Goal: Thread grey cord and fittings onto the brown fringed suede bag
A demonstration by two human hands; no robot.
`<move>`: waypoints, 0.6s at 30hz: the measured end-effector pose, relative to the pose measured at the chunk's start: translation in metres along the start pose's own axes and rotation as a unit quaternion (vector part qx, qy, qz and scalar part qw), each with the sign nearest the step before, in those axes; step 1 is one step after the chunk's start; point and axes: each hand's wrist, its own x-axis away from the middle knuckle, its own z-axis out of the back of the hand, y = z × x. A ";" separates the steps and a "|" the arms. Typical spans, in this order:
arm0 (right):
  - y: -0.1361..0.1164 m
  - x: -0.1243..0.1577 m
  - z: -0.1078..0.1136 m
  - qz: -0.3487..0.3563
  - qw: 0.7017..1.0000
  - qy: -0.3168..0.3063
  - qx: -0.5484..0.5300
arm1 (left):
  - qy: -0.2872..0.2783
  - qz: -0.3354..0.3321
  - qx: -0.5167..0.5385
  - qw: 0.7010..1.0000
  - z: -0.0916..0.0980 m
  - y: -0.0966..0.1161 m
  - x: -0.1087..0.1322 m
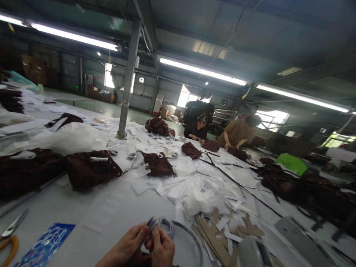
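Note:
At the bottom edge of the head view my left hand (126,246) and my right hand (162,247) meet, fingers pinched together on a thin grey strip that runs into a coiled loop of tape (178,228). Both thumbs press the strip's end between them. A dark brown piece (139,259) lies under my wrists, mostly hidden. The hands hover just above the white table (91,207).
Brown fringed bags (93,168) (157,163) and white paper and plastic scraps (200,193) cover the table. Scissors (11,233) and a blue packet (44,246) lie at lower left, cardboard cutouts (217,237) at lower right. Two people (198,129) (236,133) work at the far side beyond a steel post (128,81).

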 end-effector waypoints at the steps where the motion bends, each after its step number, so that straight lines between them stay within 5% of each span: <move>1: -0.001 0.001 -0.001 -0.034 0.999 0.005 -0.033 | 0.016 -0.003 -0.010 1.000 -0.001 0.000 0.001; 5: -0.008 0.005 -0.005 -0.123 0.984 0.025 -0.128 | 0.062 -0.006 -0.041 0.997 -0.002 -0.003 0.004; 9: -0.011 0.009 -0.012 -0.159 0.969 0.020 -0.188 | 0.019 0.067 -0.008 0.998 0.000 -0.003 0.005; 14: -0.022 0.007 -0.006 -0.182 0.977 -0.077 -0.085 | 0.007 0.055 0.088 0.995 0.015 -0.004 0.005; 16: -0.037 0.002 0.008 -0.127 0.986 -0.107 0.037 | -0.026 0.053 0.111 0.992 0.023 -0.004 0.007; 18: -0.058 -0.004 0.024 0.006 0.980 -0.117 0.160 | -0.065 0.062 0.132 0.987 0.030 -0.004 0.009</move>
